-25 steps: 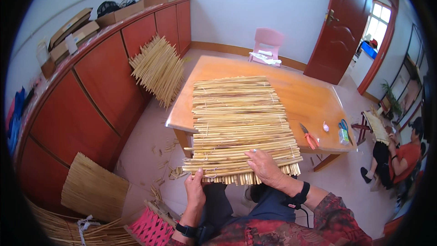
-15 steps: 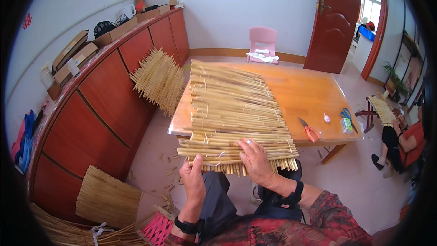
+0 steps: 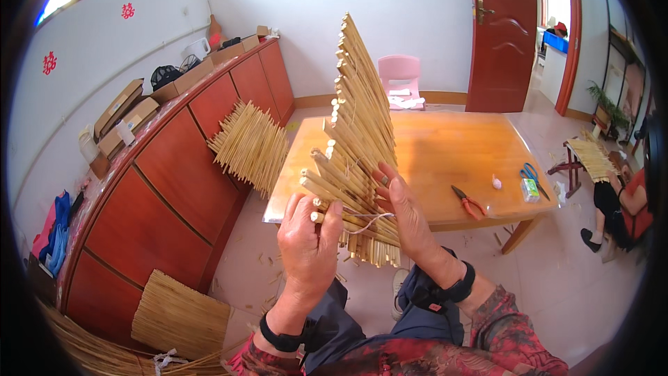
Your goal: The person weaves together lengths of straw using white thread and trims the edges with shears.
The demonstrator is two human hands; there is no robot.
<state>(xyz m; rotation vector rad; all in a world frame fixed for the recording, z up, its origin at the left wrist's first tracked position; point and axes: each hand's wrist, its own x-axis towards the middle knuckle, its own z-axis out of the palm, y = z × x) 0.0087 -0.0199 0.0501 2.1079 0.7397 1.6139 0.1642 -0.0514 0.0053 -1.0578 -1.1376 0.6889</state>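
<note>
A mat of tan reed stalks (image 3: 362, 111), bound in rows with thin string, stands raised on edge in front of me, its cut stalk ends turned left. At its lower left corner my left hand (image 3: 308, 240) is closed around the nearest stalks, with the thumb upward. Against the mat's lower right side rests my right hand (image 3: 407, 216), its fingers stretched out and lying along the stalks. A loose loop of pale string (image 3: 372, 223) spans the space between the hands. The mat's lower edge hangs just in front of the table's near edge.
On the orange-brown table (image 3: 452, 146) lie red-handled pliers (image 3: 468, 202), a small pink-white ball (image 3: 496, 182), blue-handled scissors (image 3: 534, 179) and a small green-white box (image 3: 530, 190). Other reed mats (image 3: 250, 143) lean by the red cabinets (image 3: 174, 167). A co-worker (image 3: 630, 202) sits at far right.
The mat has swung from lying tilted over the table to standing steeply on edge, its stalk ends now facing left. My right hand's fingers have straightened against its side.
</note>
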